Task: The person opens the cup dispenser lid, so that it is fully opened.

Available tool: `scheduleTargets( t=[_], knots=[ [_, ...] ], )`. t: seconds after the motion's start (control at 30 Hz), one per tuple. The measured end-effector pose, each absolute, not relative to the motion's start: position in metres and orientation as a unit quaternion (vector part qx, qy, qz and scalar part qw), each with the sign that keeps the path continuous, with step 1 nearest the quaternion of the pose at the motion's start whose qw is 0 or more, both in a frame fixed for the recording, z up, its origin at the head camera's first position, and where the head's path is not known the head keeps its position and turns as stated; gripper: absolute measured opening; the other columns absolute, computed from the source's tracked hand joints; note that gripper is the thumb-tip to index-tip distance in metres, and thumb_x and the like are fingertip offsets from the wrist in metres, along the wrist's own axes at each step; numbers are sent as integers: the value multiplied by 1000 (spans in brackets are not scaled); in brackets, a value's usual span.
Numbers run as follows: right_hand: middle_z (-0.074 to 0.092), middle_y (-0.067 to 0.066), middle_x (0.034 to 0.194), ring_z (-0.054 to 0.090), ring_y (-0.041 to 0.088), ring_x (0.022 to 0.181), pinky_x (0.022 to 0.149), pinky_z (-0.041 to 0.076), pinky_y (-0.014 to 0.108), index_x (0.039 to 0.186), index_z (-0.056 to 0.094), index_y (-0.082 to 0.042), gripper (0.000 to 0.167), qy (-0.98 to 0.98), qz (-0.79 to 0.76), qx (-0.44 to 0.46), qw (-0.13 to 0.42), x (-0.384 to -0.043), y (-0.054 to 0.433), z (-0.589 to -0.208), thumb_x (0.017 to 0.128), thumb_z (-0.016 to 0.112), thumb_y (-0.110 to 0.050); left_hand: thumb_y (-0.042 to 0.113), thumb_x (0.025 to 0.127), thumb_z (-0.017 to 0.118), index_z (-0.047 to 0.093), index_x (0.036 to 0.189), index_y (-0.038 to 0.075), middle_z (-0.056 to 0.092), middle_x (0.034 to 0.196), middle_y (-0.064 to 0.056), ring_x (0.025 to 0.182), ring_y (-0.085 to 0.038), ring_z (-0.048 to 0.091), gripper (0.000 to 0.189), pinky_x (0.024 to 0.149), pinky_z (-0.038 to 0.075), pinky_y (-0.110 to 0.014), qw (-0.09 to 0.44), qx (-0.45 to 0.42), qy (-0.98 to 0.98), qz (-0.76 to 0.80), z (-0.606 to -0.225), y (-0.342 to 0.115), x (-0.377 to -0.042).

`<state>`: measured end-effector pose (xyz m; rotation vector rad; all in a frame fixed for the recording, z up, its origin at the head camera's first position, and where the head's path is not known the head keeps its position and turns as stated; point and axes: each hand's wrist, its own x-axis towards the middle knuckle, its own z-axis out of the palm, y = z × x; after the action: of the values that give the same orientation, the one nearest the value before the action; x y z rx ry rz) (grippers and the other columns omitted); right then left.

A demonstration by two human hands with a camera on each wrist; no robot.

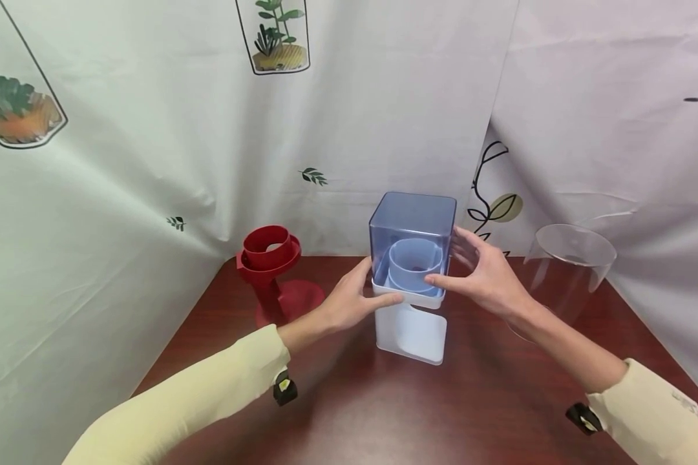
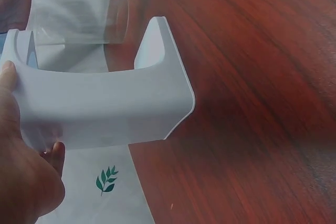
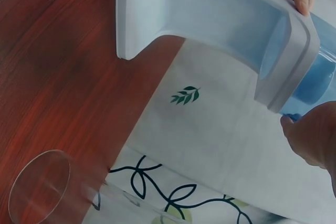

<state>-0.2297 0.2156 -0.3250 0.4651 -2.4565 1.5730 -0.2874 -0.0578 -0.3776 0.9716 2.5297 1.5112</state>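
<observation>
A white stand with a C-shaped side and flat base stands mid-table. Its top holds a light blue ring-shaped insert, and a see-through blue square cover sits over that. My left hand grips the stand's upper part from the left, thumb along the white front edge. On the other side my right hand holds the cover, thumb on its front and fingers behind its right side. The left wrist view shows the left hand around the white top; the right wrist view shows the right hand at the blue cover.
A red stand with a ring top and round base is at the back left. At the back right stands a tall clear cylinder. Behind the dark red table hangs a white printed curtain.
</observation>
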Motion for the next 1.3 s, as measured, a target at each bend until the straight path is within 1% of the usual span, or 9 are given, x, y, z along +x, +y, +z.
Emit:
scheduleTargets(
  t=[0.07, 0.17, 0.3, 0.43, 0.7, 0.77, 0.97, 1.1, 1.3],
  knots=[
    [52, 15, 158, 48, 33, 148, 117, 41, 38, 164, 35, -5, 100, -827, 529, 162, 95, -229, 215, -326, 85, 93, -23, 41, 90, 86, 43, 156, 28, 61, 137, 8, 121, -14, 64, 80, 99, 58, -35, 23, 308, 819, 484, -376, -60, -284],
    [51, 17, 158, 47, 36, 148, 119, 39, 44, 163, 34, -3, 99, -828, 525, 169, 98, -228, 214, -326, 85, 93, -20, 43, 90, 86, 42, 156, 28, 60, 138, 9, 122, -14, 62, 81, 99, 57, -35, 26, 302, 823, 481, -376, -64, -280],
    [51, 19, 157, 47, 38, 147, 119, 38, 47, 163, 35, -1, 98, -827, 524, 178, 97, -226, 212, -326, 85, 92, -18, 45, 90, 85, 41, 157, 30, 59, 139, 10, 122, -15, 61, 82, 101, 57, -42, 34, 295, 823, 484, -377, -68, -276],
    [54, 18, 155, 49, 38, 146, 117, 40, 44, 162, 37, -1, 96, -822, 529, 188, 93, -224, 209, -327, 84, 93, -16, 46, 88, 86, 39, 157, 30, 58, 139, 10, 122, -17, 60, 85, 99, 59, -45, 47, 285, 824, 488, -376, -73, -271],
    [58, 14, 151, 52, 33, 144, 116, 41, 41, 159, 42, -3, 93, -810, 541, 208, 83, -222, 205, -329, 82, 94, -12, 46, 84, 90, 37, 156, 33, 60, 134, 11, 119, -14, 62, 91, 94, 60, -36, 51, 285, 829, 479, -374, -80, -265],
    [58, 13, 151, 53, 33, 144, 116, 41, 40, 158, 43, -3, 93, -810, 542, 210, 81, -221, 204, -330, 82, 94, -12, 46, 83, 90, 36, 157, 33, 59, 136, 12, 121, -13, 61, 92, 94, 60, -36, 55, 290, 826, 480, -375, -82, -263],
    [57, 12, 152, 52, 32, 144, 114, 43, 28, 157, 44, -3, 92, -804, 548, 219, 75, -217, 201, -331, 81, 95, -11, 43, 82, 92, 36, 156, 37, 58, 141, 13, 128, -11, 59, 94, 98, 58, -36, 64, 309, 813, 489, -376, -86, -262],
    [58, 11, 151, 52, 30, 145, 113, 42, 22, 156, 45, -4, 89, -795, 555, 232, 73, -214, 198, -331, 81, 94, -9, 39, 82, 92, 36, 156, 38, 57, 143, 12, 131, -13, 57, 93, 100, 58, -38, 72, 322, 799, 504, -376, -90, -261],
    [58, 8, 151, 51, 27, 146, 114, 39, 20, 156, 45, -6, 86, -791, 554, 250, 70, -211, 197, -332, 83, 92, -9, 35, 82, 92, 35, 158, 38, 55, 146, 9, 133, -16, 56, 94, 100, 58, -43, 86, 339, 775, 526, -376, -93, -262]
  ],
)
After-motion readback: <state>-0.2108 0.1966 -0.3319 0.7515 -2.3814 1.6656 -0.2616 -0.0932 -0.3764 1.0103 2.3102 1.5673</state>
